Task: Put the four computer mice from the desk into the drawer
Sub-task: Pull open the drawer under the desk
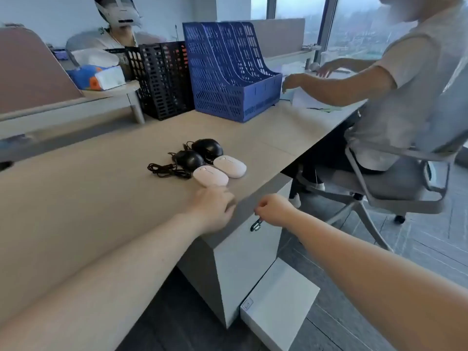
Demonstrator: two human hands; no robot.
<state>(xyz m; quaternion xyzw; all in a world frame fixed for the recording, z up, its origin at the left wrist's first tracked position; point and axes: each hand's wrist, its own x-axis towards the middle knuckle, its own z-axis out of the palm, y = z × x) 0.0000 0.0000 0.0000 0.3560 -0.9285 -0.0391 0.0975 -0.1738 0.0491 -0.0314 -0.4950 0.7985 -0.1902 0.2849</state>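
Note:
Two black wired mice [190, 158] [207, 147] and two pale pink wireless mice [210, 175] [230, 166] lie grouped on the beige desk [76, 198] near its right edge, their black cords [167, 169] coiled to the left. My left hand [212, 206] rests on the desk edge just in front of the nearest pink mouse, holding nothing. My right hand [274, 210] is curled at the top of the white drawer unit [243, 252] under the desk, right above its metal handle [255, 225]. The drawer front looks closed.
A blue file rack [228, 79] and a black one [162, 79] stand at the back of the desk. A person sits on a grey office chair [395, 188] to the right. A white box [278, 305] lies on the floor by the drawer unit.

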